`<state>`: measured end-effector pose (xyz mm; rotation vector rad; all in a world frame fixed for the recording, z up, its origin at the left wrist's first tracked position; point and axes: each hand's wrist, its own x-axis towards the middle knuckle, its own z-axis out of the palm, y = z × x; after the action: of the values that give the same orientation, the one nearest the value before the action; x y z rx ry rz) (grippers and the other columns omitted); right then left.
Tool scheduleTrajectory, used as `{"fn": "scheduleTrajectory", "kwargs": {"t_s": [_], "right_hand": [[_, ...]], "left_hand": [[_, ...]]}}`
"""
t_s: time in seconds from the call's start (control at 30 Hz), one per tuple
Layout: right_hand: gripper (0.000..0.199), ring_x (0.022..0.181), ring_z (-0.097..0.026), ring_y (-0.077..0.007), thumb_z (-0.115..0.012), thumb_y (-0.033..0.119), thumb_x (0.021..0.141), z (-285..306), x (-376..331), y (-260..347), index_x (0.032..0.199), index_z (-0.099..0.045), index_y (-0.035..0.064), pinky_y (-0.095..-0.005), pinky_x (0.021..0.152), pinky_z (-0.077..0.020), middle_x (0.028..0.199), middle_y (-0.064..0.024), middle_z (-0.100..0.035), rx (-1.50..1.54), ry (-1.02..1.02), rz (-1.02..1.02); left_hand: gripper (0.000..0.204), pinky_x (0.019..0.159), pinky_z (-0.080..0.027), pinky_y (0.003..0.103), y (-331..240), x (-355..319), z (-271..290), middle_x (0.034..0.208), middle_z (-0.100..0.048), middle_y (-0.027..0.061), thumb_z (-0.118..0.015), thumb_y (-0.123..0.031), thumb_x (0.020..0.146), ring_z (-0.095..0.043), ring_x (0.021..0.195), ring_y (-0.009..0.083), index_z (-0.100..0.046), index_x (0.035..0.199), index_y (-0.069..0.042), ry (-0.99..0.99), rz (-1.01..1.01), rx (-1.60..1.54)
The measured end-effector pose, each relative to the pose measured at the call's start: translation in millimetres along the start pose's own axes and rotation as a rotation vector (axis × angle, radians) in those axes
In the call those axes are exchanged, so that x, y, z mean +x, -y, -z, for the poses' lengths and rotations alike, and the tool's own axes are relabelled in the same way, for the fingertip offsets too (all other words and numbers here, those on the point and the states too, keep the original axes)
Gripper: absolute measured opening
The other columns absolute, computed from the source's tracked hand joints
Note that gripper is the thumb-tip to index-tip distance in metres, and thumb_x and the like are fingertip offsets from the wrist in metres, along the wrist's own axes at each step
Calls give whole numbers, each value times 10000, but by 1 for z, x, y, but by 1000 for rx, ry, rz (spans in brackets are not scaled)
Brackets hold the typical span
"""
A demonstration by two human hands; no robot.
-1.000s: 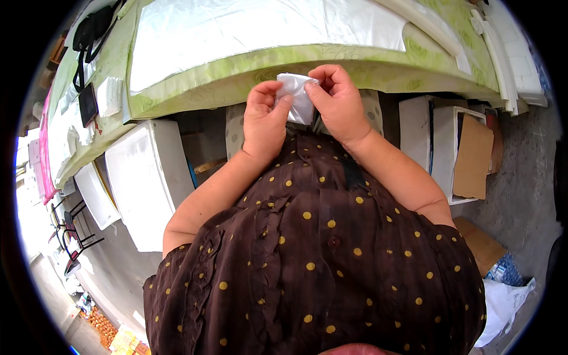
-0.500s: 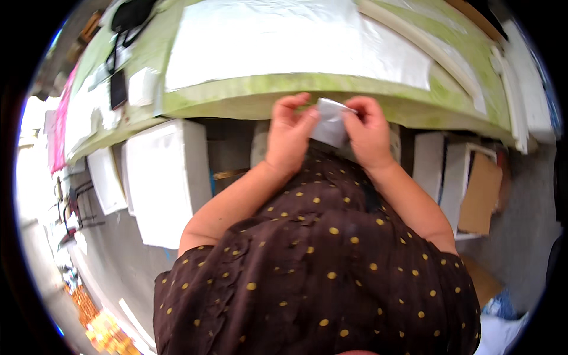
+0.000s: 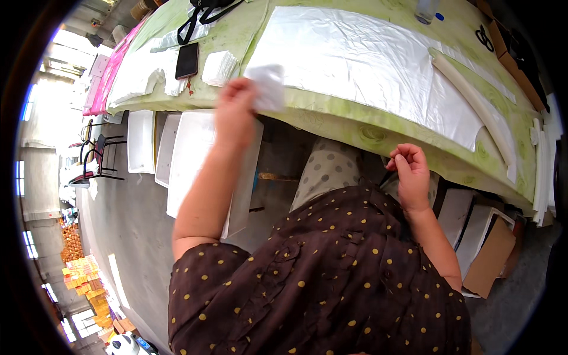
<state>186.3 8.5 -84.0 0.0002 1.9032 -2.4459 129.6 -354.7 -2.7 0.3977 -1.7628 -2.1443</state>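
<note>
The pad [image 3: 267,87] is a small white square piece, soft-looking and blurred, so its surface detail cannot be told. It is raised at the near edge of the worktop [image 3: 355,127], over the green patterned cover, just right of the stack [image 3: 219,67] of similar white pieces that lies on the cover.

Counts: one pad in the hand, one stack of white pieces, one dark phone [image 3: 187,60] lying flat left of the stack, one large clear plastic sheet [image 3: 361,59] spread over the middle of the worktop, one long white roll [image 3: 479,112] lying along the sheet's right side, one pair of scissors [image 3: 484,38] near the far right corner. Under the worktop stand several white boxes [image 3: 195,160] on the left and a brown carton [image 3: 491,260] on the right; their exact number cannot be told.

The left hand [image 3: 235,112] is raised to the worktop edge, its grip narrow: the fingertips pinch the pad by its left side, and the pad sticks out to the right of them. The right hand [image 3: 409,173] is low, just below the worktop edge and above the dotted brown dress [image 3: 331,284]. Its fingers are curled in, thumb close to the forefinger; whether anything is pinched there cannot be told.
</note>
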Motion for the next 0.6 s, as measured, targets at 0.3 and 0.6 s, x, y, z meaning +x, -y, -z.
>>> {"fn": "scheduleTrajectory", "kwargs": {"t_s": [0.3, 0.6], "right_hand": [[166, 812, -593, -106, -545, 11, 977, -13, 0, -3, 1138, -581, 30, -250, 754, -514, 981, -53, -642, 8, 40, -99], [155, 805, -598, -107, -550, 16, 981, -8, 3, -6, 1132, -585, 27, -253, 744, -517, 977, -55, -646, -18, 5, -119]], "left_hand": [[326, 782, -507, 293, -57, 153, 97, 1039, -653, 47, -642, -89, 872, -619, 917, 150, -628, 1197, -61, -222, 78, 297], [659, 1002, -380, 349, -28, 178, 98, 1303, -555, 92, -775, -357, 775, -516, 1170, 214, -543, 1329, -85, -169, 263, 712]]}}
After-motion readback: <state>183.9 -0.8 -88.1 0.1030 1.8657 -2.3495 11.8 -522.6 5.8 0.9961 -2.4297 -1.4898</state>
